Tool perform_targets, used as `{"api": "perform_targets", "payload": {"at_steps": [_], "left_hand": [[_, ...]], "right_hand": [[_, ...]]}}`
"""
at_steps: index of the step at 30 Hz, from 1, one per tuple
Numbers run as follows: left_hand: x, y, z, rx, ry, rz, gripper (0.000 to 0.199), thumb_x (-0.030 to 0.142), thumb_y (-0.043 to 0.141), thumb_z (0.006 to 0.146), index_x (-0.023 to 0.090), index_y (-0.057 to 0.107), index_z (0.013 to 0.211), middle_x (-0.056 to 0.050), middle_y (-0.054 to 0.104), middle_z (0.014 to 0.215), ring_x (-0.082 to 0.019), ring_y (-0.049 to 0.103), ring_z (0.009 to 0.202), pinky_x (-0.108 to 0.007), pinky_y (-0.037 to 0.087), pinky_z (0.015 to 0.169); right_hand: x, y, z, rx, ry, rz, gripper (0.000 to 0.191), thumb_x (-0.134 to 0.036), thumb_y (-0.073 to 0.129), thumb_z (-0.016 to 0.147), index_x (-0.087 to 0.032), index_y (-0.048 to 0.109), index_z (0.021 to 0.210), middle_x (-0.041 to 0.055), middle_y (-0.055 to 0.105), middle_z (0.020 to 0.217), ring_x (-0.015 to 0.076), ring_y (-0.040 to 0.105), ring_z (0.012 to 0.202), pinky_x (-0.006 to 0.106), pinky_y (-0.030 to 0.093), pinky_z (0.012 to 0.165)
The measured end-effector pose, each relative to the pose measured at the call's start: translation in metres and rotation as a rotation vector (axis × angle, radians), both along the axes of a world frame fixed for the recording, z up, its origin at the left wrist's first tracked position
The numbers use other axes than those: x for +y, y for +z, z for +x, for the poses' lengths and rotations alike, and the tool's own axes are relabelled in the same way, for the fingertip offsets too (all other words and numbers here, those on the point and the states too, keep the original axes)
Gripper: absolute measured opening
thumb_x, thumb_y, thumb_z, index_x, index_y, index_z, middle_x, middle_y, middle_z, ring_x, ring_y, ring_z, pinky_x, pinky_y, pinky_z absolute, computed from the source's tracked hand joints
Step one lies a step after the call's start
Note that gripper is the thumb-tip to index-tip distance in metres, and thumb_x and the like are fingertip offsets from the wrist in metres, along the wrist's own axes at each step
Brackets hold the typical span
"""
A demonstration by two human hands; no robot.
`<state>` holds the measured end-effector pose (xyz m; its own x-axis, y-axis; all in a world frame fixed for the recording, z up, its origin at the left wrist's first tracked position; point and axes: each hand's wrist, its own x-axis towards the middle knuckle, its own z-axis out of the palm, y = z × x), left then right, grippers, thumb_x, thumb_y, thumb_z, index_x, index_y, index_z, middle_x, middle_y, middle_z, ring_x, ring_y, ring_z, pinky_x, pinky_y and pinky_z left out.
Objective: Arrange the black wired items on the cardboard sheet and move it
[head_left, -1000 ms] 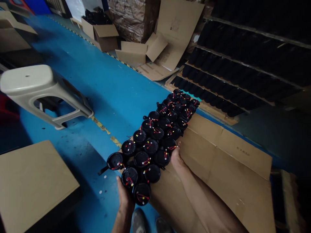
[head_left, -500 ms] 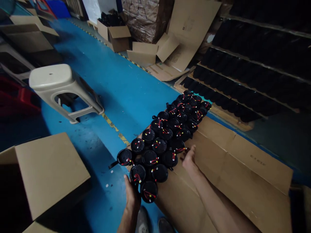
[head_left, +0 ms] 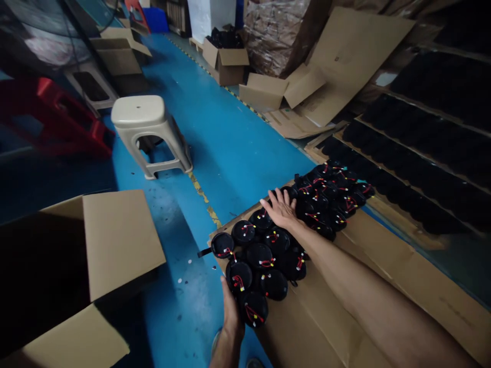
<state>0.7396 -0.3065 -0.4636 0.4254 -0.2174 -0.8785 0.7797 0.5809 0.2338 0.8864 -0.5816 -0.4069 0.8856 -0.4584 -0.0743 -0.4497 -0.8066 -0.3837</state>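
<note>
Rows of round black cup-shaped housings (head_left: 259,255), with red wires and small white, yellow and red connectors, cover the left and far part of a flat cardboard sheet (head_left: 368,286). My left hand (head_left: 232,312) rests along the near left corner of the rows, beside the nearest housing (head_left: 253,309). Its thumb points up, stretched out; the other fingers are partly hidden by the housings. Over the middle of the rows is my right hand (head_left: 283,210), palm down with fingers spread, covering several housings. Whether it presses on them I cannot tell.
An open carton (head_left: 123,245) stands at the left, a beige stool (head_left: 140,115) beyond it. Red plastic furniture (head_left: 69,117) is further left. Cartons and loose cardboard (head_left: 345,61) lie across the blue floor (head_left: 230,148). Trays of dark items (head_left: 422,138) fill the right side.
My right hand has moved from the right edge of the rows to above them, fingers spread. The left hand stays at the near corner. The view has swung left.
</note>
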Motion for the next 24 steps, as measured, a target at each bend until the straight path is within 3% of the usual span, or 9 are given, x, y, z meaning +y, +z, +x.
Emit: {"api": "perform_targets", "payload": {"at_steps": [5, 10, 15, 21, 24], "left_hand": [[-0.006, 0.003, 0.000, 0.000, 0.072, -0.061, 0.063, 0.068, 0.040, 0.108, 0.021, 0.066, 0.141, -0.014, 0.072, 0.146, -0.030, 0.070, 0.131, -0.058, 0.051, 0.117], [-0.007, 0.004, -0.002, 0.052, 0.086, -0.070, 0.062, 0.067, 0.043, 0.107, 0.020, 0.066, 0.141, -0.015, 0.070, 0.148, -0.032, 0.068, 0.133, -0.060, 0.050, 0.118], [-0.008, 0.003, -0.001, 0.010, 0.095, -0.080, 0.063, 0.069, 0.046, 0.105, 0.022, 0.065, 0.143, -0.015, 0.067, 0.152, -0.033, 0.065, 0.137, -0.063, 0.046, 0.120], [-0.006, 0.000, -0.004, -0.038, 0.090, -0.044, 0.064, 0.068, 0.048, 0.105, 0.020, 0.065, 0.142, -0.015, 0.069, 0.150, -0.032, 0.066, 0.136, -0.062, 0.047, 0.121], [-0.005, 0.000, -0.004, -0.041, 0.082, -0.017, 0.062, 0.068, 0.049, 0.105, 0.019, 0.067, 0.140, -0.016, 0.071, 0.146, -0.032, 0.068, 0.133, -0.061, 0.047, 0.120]], "right_hand": [[0.001, -0.023, -0.018, 0.107, 0.023, -0.098, 0.074, -0.060, 0.058, 0.106, -0.024, 0.039, 0.168, 0.0144, 0.025, 0.180, 0.0429, 0.015, 0.165, 0.075, 0.011, 0.128], [-0.003, -0.030, -0.022, 0.142, 0.056, -0.164, 0.076, -0.065, 0.038, 0.108, -0.021, 0.033, 0.171, 0.0155, 0.022, 0.181, 0.0422, 0.011, 0.166, 0.076, 0.011, 0.126], [-0.003, -0.034, -0.022, 0.132, 0.068, -0.184, 0.079, -0.067, 0.032, 0.107, -0.020, 0.034, 0.170, 0.0170, 0.024, 0.180, 0.0426, 0.013, 0.165, 0.077, 0.012, 0.125], [-0.005, -0.027, -0.020, 0.096, 0.078, -0.202, 0.080, -0.068, 0.034, 0.107, -0.019, 0.036, 0.169, 0.0182, 0.028, 0.178, 0.0436, 0.016, 0.164, 0.077, 0.015, 0.124], [0.000, -0.014, -0.050, 0.028, 0.056, -0.258, 0.078, -0.064, 0.029, 0.109, -0.018, 0.028, 0.172, 0.0168, 0.020, 0.181, 0.0401, 0.007, 0.166, 0.073, 0.015, 0.127]]}}
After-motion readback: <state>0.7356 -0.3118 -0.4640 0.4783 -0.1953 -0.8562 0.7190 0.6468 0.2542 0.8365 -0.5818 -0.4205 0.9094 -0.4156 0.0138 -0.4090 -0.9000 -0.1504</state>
